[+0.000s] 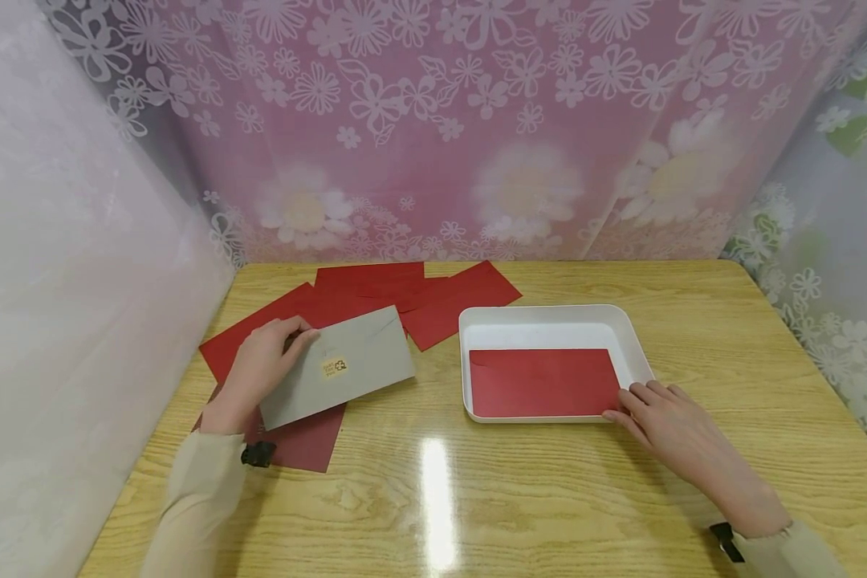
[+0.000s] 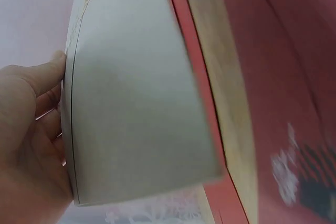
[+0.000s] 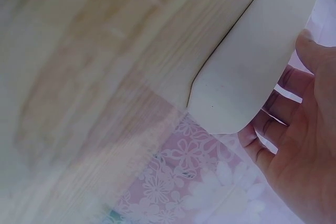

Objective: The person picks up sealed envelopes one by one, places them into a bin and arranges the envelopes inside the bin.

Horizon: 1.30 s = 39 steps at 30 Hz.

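Note:
My left hand [image 1: 263,361] pinches a grey envelope [image 1: 364,353] by its upper left edge, thumb on the near face. The envelope carries a small yellowish printed patch and is tilted above several red envelopes [image 1: 368,281]. In the left wrist view, its pale face [image 2: 131,87] fills the middle. My right hand [image 1: 668,417] grips the near right corner of a white tray [image 1: 549,315], thumb at the front rim and fingers along the side. A red envelope [image 1: 545,383] lies inside the tray. The tray's outer wall [image 3: 247,61] shows beside my fingers in the right wrist view.
A wooden table [image 1: 549,498] carries everything. More red envelopes overlap at its back left, and a darker red one [image 1: 311,441] lies under the grey envelope. Flowered pink sheeting [image 1: 433,160] hangs behind the table, with pale sheeting at both sides.

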Available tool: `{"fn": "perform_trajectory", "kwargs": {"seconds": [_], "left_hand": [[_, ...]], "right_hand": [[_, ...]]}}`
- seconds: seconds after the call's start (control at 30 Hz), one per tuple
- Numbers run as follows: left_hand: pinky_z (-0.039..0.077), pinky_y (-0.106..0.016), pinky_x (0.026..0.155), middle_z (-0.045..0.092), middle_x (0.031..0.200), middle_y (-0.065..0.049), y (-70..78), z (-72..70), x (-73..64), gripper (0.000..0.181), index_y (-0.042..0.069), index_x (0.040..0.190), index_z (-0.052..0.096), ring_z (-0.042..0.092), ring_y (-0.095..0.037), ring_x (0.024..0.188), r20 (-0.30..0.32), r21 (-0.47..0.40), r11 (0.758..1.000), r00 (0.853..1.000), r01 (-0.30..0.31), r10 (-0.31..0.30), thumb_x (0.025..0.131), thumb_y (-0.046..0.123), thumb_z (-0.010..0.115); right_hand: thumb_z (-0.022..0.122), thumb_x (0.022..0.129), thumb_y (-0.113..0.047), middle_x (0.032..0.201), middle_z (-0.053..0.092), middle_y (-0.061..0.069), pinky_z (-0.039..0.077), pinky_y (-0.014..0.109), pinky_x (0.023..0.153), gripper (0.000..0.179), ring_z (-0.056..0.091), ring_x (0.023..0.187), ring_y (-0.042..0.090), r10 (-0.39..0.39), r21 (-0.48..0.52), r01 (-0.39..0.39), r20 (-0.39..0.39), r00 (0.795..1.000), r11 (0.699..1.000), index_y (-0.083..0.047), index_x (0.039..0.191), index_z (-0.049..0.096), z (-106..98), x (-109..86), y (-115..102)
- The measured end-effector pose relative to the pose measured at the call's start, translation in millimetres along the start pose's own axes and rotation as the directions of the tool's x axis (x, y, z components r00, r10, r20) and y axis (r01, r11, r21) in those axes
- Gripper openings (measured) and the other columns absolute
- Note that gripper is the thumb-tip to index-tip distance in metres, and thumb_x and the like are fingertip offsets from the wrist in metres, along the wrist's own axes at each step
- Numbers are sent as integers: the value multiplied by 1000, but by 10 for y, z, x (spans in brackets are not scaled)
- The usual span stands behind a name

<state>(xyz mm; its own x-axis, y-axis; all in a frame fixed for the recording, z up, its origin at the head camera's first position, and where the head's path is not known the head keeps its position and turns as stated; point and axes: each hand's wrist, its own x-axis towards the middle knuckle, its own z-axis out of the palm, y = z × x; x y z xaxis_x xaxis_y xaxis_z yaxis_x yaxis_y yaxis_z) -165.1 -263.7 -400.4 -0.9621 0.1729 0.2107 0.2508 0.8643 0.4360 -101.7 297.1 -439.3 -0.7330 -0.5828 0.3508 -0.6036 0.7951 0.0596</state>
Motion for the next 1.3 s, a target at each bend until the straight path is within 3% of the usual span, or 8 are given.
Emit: {"fn": "perform_trajectory", "kwargs": {"seconds": [0.3, 0.53, 0.73, 0.87, 1.03, 1.2, 1.3], "left_hand": [[41, -34, 65, 62, 81, 1, 307, 105, 235, 16, 17, 98, 69, 49, -19, 74, -9, -29, 998, 998, -62, 62, 100, 32, 65], [44, -34, 67, 66, 87, 1, 575, 194, 401, 16, 17, 102, 70, 53, -18, 77, 14, -64, 994, 996, -84, 85, 100, 32, 65], [46, -34, 68, 67, 89, 2, 791, 279, 513, 16, 17, 102, 70, 54, -18, 79, 24, -86, 990, 994, -108, 111, 100, 32, 66], [46, -32, 68, 66, 89, 2, 949, 340, 600, 16, 17, 103, 70, 53, -17, 79, 27, -88, 987, 990, -134, 137, 100, 31, 66], [47, -32, 71, 67, 92, 1, 1171, 406, 723, 17, 15, 106, 70, 52, -17, 81, 26, -68, 976, 978, -205, 207, 102, 29, 62], [48, -32, 78, 68, 100, -1, 1407, 472, 837, 19, 12, 110, 69, 52, -17, 87, 8, -68, 957, 959, -282, 283, 105, 26, 57], [49, -32, 92, 69, 104, -2, 1539, 520, 889, 20, 10, 112, 69, 55, -18, 93, 1, -74, 944, 947, -320, 321, 105, 23, 56]], "right_hand": [[62, 98, -40, 74, 42, -8, 39, 35, 61, 32, 43, 68, 14, 3, -8, -3, 7, 1000, 1000, -18, 78, 52, 9, -6, 2], [54, 102, -47, 74, 42, -8, 38, 34, 60, 37, 42, 68, 14, -8, -5, 8, -18, 1000, 1000, -18, 78, 52, 24, -8, 8], [61, 99, -42, 74, 41, -8, 38, 34, 61, 33, 43, 68, 14, -9, 5, 9, -24, 1000, 1000, -18, 78, 51, 22, -9, 9], [53, 103, -47, 73, 41, -8, 37, 33, 61, 39, 43, 67, 15, -12, 10, 12, -31, 999, 1000, -18, 77, 51, 28, -11, 15], [46, 104, -52, 73, 40, -8, 35, 32, 60, 44, 43, 67, 15, -18, 13, 19, -42, 999, 1000, -18, 77, 51, 28, -9, 14], [49, 104, -50, 73, 40, -8, 35, 31, 60, 42, 43, 67, 14, -16, 13, 17, -38, 999, 1000, -18, 77, 51, 19, -4, 6], [58, 100, -43, 73, 40, -8, 35, 31, 61, 36, 43, 67, 14, -11, 9, 12, -24, 1000, 1000, -18, 76, 51, 7, -2, 3]]}}
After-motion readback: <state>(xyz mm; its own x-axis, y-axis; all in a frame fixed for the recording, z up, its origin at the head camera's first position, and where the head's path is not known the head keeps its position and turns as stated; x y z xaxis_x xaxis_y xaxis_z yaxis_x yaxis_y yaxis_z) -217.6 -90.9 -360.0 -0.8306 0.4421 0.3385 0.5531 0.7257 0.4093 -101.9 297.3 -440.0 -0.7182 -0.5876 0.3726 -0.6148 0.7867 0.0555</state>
